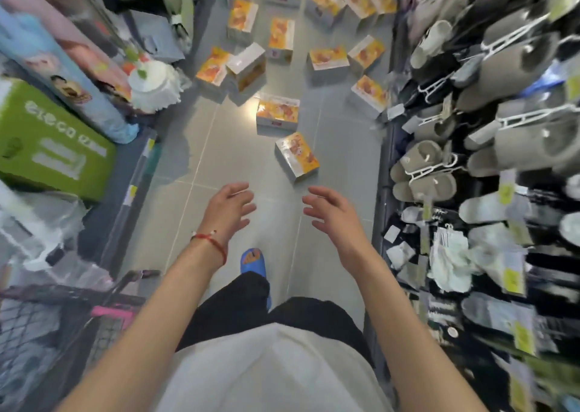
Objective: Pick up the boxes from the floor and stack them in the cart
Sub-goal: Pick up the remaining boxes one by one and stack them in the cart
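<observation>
**Both hands empty above the tiled aisle, boxes scattered ahead**

The left hand point(230, 206) and right hand point(329, 210) reach forward side by side over the grey floor point(219, 148), fingers loosely spread and holding nothing. A red cord bracelet point(208, 242) circles the left wrist. The nearest box point(296, 156) lies tilted on the floor just beyond the right hand; another box point(277, 113) sits flat behind it, and more orange-and-white boxes point(279, 39) are strewn farther off. The cart point(47, 320), with a pink handle, stands at the near left. Hanging slippers point(502, 104) line the right side.
</observation>
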The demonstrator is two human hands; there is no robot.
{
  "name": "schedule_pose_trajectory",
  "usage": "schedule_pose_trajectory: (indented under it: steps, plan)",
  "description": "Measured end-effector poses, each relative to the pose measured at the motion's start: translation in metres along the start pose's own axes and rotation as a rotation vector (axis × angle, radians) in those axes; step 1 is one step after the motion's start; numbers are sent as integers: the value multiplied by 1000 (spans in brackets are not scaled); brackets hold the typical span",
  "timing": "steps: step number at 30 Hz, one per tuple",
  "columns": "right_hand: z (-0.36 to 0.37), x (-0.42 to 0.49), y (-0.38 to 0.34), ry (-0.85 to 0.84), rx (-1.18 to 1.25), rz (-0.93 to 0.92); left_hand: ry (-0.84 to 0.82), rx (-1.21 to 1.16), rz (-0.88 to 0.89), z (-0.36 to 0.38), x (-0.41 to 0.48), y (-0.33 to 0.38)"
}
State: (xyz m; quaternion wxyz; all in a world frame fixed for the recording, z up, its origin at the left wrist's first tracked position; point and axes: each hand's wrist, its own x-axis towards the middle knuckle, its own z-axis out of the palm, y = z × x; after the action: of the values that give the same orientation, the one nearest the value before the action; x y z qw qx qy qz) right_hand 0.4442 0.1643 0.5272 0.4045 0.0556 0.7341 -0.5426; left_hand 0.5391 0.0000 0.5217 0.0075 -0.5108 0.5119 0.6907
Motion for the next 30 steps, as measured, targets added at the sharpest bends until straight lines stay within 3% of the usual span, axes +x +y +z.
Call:
schedule_pose_trajectory:
  steps: [10, 21, 30]
  plan:
    - [-25, 99, -57, 204, 272, 117, -162, 205, -56, 71, 126, 110]
    - [-79, 277, -122, 286, 314, 273, -177, 340, -185, 185, 280, 198]
    - [-82, 399, -129, 394, 384, 443, -177, 511, -306, 230, 420, 214]
